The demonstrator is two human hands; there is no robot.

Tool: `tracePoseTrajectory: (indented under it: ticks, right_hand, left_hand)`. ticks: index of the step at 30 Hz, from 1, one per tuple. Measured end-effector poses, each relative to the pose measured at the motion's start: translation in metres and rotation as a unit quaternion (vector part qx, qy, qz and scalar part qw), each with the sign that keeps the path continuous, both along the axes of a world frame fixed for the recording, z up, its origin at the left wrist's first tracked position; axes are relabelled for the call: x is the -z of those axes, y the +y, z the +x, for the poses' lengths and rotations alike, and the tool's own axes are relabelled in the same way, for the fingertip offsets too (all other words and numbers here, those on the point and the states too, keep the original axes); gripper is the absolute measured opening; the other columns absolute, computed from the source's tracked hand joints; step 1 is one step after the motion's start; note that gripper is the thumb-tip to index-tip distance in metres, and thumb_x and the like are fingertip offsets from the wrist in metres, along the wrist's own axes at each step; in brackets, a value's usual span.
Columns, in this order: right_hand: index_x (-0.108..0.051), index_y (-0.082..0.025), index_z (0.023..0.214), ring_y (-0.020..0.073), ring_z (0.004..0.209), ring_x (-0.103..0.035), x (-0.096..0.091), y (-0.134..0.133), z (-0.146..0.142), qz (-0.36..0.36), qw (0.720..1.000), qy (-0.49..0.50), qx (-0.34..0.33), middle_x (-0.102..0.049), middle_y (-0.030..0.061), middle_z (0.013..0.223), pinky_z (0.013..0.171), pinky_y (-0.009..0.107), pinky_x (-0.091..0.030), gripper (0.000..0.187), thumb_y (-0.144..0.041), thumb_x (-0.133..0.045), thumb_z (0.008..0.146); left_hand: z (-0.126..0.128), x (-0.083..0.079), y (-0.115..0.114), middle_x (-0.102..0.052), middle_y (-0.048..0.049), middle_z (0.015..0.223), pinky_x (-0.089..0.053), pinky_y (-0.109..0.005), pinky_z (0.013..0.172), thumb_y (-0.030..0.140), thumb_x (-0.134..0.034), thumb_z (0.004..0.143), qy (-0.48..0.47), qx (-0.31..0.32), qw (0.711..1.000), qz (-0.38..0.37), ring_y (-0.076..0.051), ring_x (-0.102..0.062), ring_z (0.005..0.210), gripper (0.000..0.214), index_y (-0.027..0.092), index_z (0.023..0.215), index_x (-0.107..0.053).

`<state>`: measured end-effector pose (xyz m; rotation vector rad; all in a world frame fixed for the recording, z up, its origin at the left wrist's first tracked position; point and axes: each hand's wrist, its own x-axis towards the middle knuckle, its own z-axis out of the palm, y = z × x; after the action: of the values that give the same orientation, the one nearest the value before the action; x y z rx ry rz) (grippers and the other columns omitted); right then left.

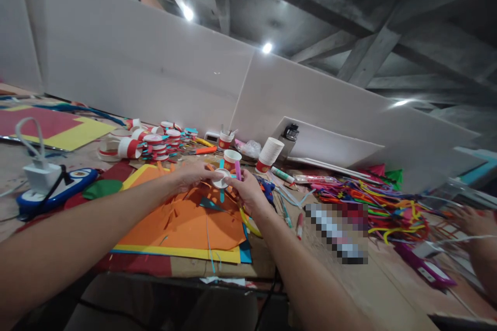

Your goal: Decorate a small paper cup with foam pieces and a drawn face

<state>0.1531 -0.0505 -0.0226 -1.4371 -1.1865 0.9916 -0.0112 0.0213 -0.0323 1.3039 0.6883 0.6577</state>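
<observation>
Both hands hold a small white round paper-cup piece (219, 180) above the orange sheets. Teal strips stick out at its top and bottom, with an orange strip on the left and a purple one on the right. My left hand (193, 176) grips its left side with closed fingers. On the right edge, by the purple strip, the fingers of my right hand (248, 190) are pinched. Just behind the piece stands a red and white paper cup (232, 157). Orange paper (186, 222) lies beneath my hands, over yellow and blue sheets.
Finished-looking red and white cup pieces (155, 145) pile up at the back left. A stack of paper cups (269, 155) leans near a dark bottle (288, 140). Colourful pipe cleaners (373, 201) spread to the right. Another person's hand (476, 222) is at the far right. Power strips (58, 194) lie left.
</observation>
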Motion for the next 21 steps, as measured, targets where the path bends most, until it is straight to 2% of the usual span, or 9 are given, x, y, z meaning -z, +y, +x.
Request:
tracePoseTrajectory:
  ticks: [2, 5, 7, 10, 14, 17, 19, 21]
  right_hand:
    - [-0.052, -0.017, 0.100, 0.0048, 0.041, -0.039, 0.001, 0.000, -0.001, 0.016, 1.000, -0.007, 0.020, -0.049, -0.0101, 0.055, 0.040, 0.017, -0.028, 0.046, -0.035, -0.075, 0.065]
    - [-0.052, -0.018, 0.096, 0.0051, 0.039, -0.038, 0.001, 0.000, 0.000, 0.014, 1.000, -0.019, 0.015, -0.047, -0.0100, 0.052, 0.038, 0.018, -0.026, 0.041, -0.038, -0.074, 0.069]
    - [-0.052, -0.019, 0.092, 0.0050, 0.037, -0.036, -0.001, 0.001, 0.003, 0.005, 1.000, -0.010, 0.020, -0.046, -0.0100, 0.050, 0.036, 0.017, -0.023, 0.034, -0.041, -0.070, 0.073]
    - [-0.051, -0.020, 0.085, 0.0052, 0.035, -0.035, -0.004, 0.002, 0.011, 0.008, 0.997, 0.042, 0.062, -0.042, -0.0100, 0.048, 0.033, 0.017, -0.019, 0.025, -0.037, -0.066, 0.076]
    - [-0.053, -0.018, 0.080, 0.0063, 0.038, -0.039, -0.009, 0.003, 0.023, 0.032, 0.993, 0.094, 0.070, -0.043, -0.0084, 0.050, 0.033, 0.018, -0.022, 0.017, -0.033, -0.061, 0.077]
    - [-0.058, -0.017, 0.077, 0.0079, 0.048, -0.048, -0.009, 0.004, 0.028, 0.062, 0.988, 0.127, 0.061, -0.051, -0.0044, 0.057, 0.038, 0.020, -0.033, 0.023, -0.040, -0.060, 0.076]
    - [-0.062, -0.016, 0.074, 0.0073, 0.050, -0.046, -0.007, 0.004, 0.030, 0.087, 0.985, 0.138, 0.059, -0.052, -0.0034, 0.059, 0.042, 0.020, -0.036, 0.030, -0.046, -0.061, 0.075]
    - [-0.064, -0.016, 0.072, 0.0057, 0.046, -0.039, -0.006, 0.003, 0.031, 0.100, 0.983, 0.147, 0.047, -0.047, -0.0052, 0.054, 0.042, 0.020, -0.033, 0.035, -0.051, -0.065, 0.072]
  left_hand:
    - [0.000, 0.002, 0.002, -0.068, -0.0082, 0.076, -0.043, -0.026, 0.057, 0.041, -0.083, 0.056, 0.005, 0.001, 1.000, 0.007, -0.017, -0.060, 0.067, 0.037, 0.012, 0.073, -0.067]
    - [0.000, 0.005, 0.007, -0.066, -0.0049, 0.071, -0.039, -0.024, 0.053, 0.040, -0.081, 0.058, 0.025, -0.031, 0.998, 0.047, -0.014, -0.057, 0.061, 0.034, 0.013, 0.074, -0.068]
    - [-0.001, 0.006, 0.011, -0.063, -0.0023, 0.065, -0.034, -0.022, 0.049, 0.039, -0.079, 0.060, 0.067, -0.057, 0.991, 0.099, -0.012, -0.054, 0.056, 0.030, 0.015, 0.071, -0.067]
    - [-0.003, 0.006, 0.014, -0.060, 0.0007, 0.055, -0.028, -0.022, 0.046, 0.033, -0.079, 0.056, 0.155, -0.087, 0.967, 0.181, -0.012, -0.051, 0.050, 0.024, 0.017, 0.069, -0.067]
    - [-0.003, 0.005, 0.011, -0.062, 0.0011, 0.055, -0.029, -0.024, 0.042, 0.029, -0.077, 0.054, 0.252, -0.073, 0.944, 0.200, -0.014, -0.051, 0.043, 0.036, 0.018, 0.086, -0.067]
    - [-0.003, 0.007, 0.012, -0.068, -0.0017, 0.066, -0.037, -0.025, 0.048, 0.033, -0.074, 0.057, 0.330, -0.063, 0.912, 0.236, -0.018, -0.058, 0.054, 0.043, 0.017, 0.096, -0.065]
    - [-0.003, 0.009, 0.015, -0.071, -0.0058, 0.082, -0.044, -0.027, 0.060, 0.040, -0.075, 0.057, 0.357, -0.097, 0.875, 0.313, -0.021, -0.064, 0.072, 0.046, 0.017, 0.096, -0.066]
    - [-0.004, 0.009, 0.018, -0.070, -0.0106, 0.100, -0.047, -0.030, 0.074, 0.047, -0.076, 0.058, 0.348, -0.155, 0.835, 0.397, -0.025, -0.064, 0.090, 0.051, 0.016, 0.098, -0.068]
